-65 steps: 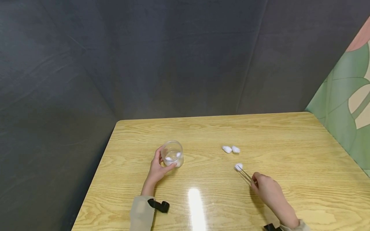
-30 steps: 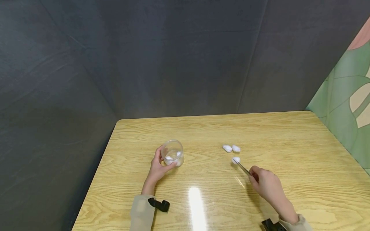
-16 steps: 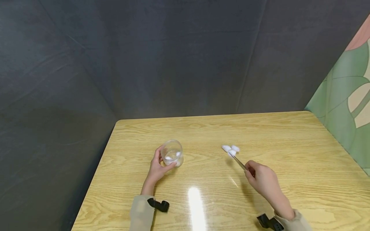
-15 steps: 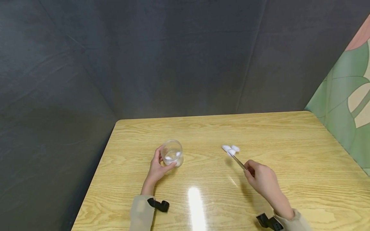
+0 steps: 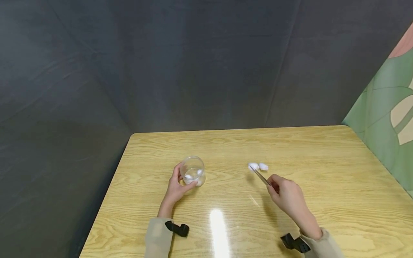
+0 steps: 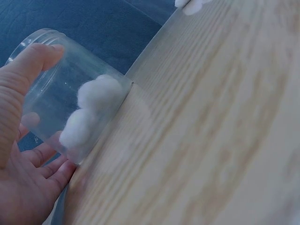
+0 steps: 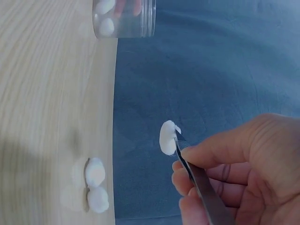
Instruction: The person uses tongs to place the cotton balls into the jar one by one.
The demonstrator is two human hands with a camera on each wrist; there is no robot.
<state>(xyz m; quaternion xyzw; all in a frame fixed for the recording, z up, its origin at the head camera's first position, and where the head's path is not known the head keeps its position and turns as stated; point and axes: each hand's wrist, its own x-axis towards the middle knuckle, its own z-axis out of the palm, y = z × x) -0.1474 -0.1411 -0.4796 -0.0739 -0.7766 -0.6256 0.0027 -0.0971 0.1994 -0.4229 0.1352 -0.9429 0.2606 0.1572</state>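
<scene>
Right hand (image 5: 288, 197), pinching tweezers (image 7: 202, 186), has carried cotton ball (image 7: 167, 138) leftward; left hand (image 5: 176, 189) grips jar (image 6: 70, 70).

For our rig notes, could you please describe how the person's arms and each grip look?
The left sleeve and right sleeve are plain beige, with a black angular fitting at each end. Left grip and right grip are ungloved; no cables show.

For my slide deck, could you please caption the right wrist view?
The right hand holds tweezers gripping one cotton ball, apart from two others lying on the table.
</scene>
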